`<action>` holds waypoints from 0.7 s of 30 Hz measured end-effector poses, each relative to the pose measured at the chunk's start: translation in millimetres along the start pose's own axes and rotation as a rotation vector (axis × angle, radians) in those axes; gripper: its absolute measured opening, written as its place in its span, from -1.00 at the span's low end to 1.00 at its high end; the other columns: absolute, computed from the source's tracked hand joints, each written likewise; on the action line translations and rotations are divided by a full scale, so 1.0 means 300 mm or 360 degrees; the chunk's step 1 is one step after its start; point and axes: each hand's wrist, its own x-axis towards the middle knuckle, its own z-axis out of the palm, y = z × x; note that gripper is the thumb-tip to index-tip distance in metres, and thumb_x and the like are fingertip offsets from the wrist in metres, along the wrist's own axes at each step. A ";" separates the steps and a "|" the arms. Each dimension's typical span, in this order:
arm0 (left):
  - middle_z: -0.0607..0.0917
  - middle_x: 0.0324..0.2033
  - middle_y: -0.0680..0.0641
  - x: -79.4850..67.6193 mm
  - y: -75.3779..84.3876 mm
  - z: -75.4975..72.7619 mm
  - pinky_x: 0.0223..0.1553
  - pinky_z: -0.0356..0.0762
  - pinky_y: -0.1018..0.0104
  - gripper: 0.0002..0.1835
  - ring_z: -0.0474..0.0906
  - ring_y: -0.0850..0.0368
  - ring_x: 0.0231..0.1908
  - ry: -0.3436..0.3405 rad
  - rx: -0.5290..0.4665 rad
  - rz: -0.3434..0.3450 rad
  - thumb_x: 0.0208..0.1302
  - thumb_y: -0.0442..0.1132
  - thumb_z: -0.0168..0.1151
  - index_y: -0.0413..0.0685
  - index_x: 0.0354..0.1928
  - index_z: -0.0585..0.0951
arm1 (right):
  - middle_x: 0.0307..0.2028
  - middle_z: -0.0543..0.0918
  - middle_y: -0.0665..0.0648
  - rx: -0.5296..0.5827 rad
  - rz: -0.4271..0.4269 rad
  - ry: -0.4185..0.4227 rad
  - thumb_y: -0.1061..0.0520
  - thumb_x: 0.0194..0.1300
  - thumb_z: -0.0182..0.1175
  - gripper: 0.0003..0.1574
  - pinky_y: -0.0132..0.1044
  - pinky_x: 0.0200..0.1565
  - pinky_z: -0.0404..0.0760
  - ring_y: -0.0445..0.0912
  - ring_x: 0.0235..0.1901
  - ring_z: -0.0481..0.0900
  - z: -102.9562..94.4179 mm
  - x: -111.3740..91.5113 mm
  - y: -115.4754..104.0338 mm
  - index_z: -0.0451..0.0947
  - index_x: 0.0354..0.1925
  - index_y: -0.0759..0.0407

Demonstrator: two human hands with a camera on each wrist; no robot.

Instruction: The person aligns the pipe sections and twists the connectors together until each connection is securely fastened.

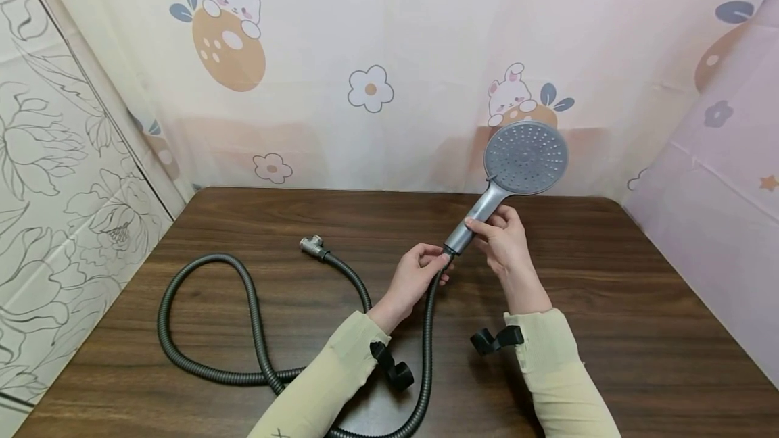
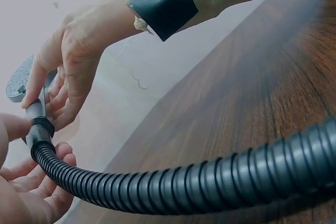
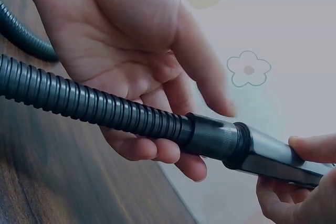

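A silver-grey shower head is raised at a tilt over the table, its round nozzle face toward the head camera. My right hand pinches its handle between thumb and fingers. At the handle's lower end, my left hand holds the end of the dark ribbed shower hose. In the right wrist view the left fingers curl beneath the hose's collar, with the thumb right above it. That collar meets the threaded end of the handle in line.
The hose loops over the brown wooden table to the left and toward the front edge. Its other end, a metal fitting, lies near the middle. Behind hangs a patterned curtain. Both wrists carry black mounts.
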 end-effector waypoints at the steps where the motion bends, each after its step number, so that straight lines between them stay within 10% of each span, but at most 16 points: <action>1: 0.68 -0.28 -0.21 0.000 0.000 -0.001 -0.34 0.59 0.36 -0.71 0.58 0.21 -0.45 0.0000 0.0005 -0.0008 0.19 -0.24 0.20 -0.18 -0.07 0.47 | -0.21 0.47 0.01 -0.0008 0.0006 0.0002 0.43 0.10 0.17 -0.47 -0.40 -0.31 0.57 -0.26 -0.30 0.52 -0.001 0.001 0.001 0.20 -0.09 0.02; 21: 0.67 -0.33 -0.10 -0.001 -0.003 -0.002 -0.28 0.61 0.32 -0.72 0.61 0.20 -0.41 0.0040 0.0028 0.0003 0.12 -0.25 0.28 -0.17 -0.11 0.58 | -0.15 0.46 0.03 -0.0094 -0.0006 0.0024 0.41 0.12 0.16 -0.47 -0.35 -0.23 0.57 -0.19 -0.22 0.50 0.001 -0.002 -0.007 0.19 -0.05 0.03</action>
